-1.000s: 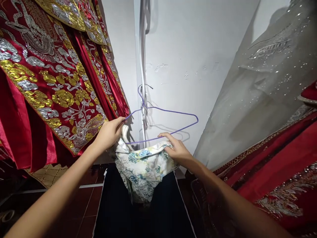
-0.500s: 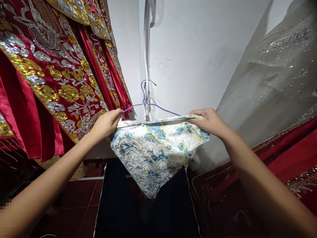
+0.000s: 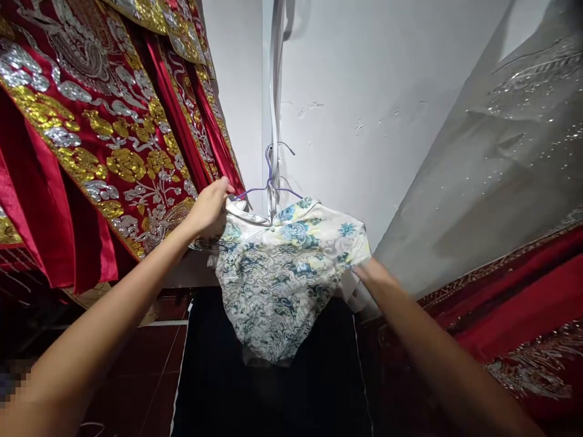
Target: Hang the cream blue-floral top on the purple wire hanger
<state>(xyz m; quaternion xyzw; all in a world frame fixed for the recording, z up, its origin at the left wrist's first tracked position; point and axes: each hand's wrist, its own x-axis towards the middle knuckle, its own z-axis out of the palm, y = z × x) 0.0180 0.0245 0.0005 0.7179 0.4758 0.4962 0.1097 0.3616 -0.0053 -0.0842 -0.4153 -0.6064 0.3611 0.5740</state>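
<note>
Left hand [image 3: 210, 206] pinched a collar-up, blue-floral white cloth top [image 3: 280, 273] on a purple wire hanger [image 3: 270, 181]; right hand [image 3: 367, 272] blurred, grip unclear.

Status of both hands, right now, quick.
Left hand: closed, holding the purple hanger beside the floral top's collar.
Right hand: at the floral top's sleeve, fingers hidden and blurred; open or closed can't be told.
</note>
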